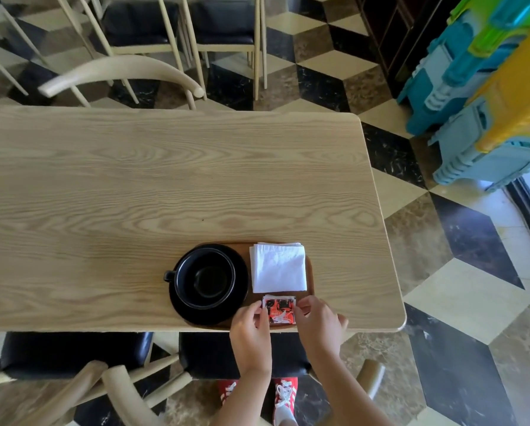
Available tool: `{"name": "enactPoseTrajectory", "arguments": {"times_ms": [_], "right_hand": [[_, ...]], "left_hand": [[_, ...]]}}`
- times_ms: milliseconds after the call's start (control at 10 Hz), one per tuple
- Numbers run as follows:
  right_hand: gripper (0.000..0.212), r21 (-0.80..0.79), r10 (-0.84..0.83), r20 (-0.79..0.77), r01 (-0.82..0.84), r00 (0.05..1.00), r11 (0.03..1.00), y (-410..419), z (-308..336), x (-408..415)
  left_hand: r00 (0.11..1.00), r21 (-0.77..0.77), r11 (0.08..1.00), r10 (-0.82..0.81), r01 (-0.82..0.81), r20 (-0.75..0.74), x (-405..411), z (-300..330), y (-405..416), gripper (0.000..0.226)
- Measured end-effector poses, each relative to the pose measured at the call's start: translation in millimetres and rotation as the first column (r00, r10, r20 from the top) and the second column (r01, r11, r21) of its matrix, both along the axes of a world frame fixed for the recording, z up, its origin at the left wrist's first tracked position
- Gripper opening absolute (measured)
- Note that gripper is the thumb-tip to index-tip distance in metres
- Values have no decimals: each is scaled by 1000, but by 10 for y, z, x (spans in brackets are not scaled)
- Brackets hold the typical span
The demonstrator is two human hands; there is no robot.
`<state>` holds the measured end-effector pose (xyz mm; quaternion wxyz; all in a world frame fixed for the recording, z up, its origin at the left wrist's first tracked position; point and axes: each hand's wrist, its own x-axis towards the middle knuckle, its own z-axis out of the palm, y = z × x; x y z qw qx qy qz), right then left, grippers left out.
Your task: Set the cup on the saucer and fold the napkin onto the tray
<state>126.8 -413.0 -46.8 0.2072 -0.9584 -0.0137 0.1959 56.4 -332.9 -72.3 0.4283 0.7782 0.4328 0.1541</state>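
— Black cup [207,278] sits inside the black saucer [209,284], just beyond the left hand [249,329] and slightly to its outer side, handle pointing away from both hands. That half of the job looks finished.

— And the napkin [278,267]?

— White, folded into a square, lying on the wooden tray [310,272] straight ahead of the hands, just past the fingertips. It looks done as well, though one edge seems to overhang the far rim of the tray.

— What are the hands doing, then?

— Both are on a small red and black packet [279,310] at the near end of the tray, close to the bench [134,186] edge. The left hand pinches its left side with curled fingers; the right hand [317,319] pinches the right side the same way. Neither is holding anything else.

— Which hand is closer to the napkin?

— The right one, I'd say. The napkin lies directly beyond the packet and a touch toward the right hand, nearly touching the packet's far edge. It is square, so no long side matters; any squaring-up would be a short reach forward from the right hand.

— And the cup?

— Nearer the left hand, just beside its knuckles.
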Motion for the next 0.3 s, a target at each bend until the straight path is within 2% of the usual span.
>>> {"name": "enactPoseTrajectory", "arguments": {"times_ms": [100, 200, 300], "right_hand": [[12, 13, 43, 31, -44, 999, 999, -44, 118, 6], [16, 14, 166, 20, -166, 986, 986, -45, 299, 62], [23, 4, 367, -99, -369, 925, 930, 59, 621, 255]], "left_hand": [[998, 20, 999, -30, 31, -48, -52, 119, 19, 18], [980, 43, 983, -174, 178, -98, -73, 415, 78, 14], [885, 2, 892, -449, 453, -123, 73, 859, 256, 18]]}}
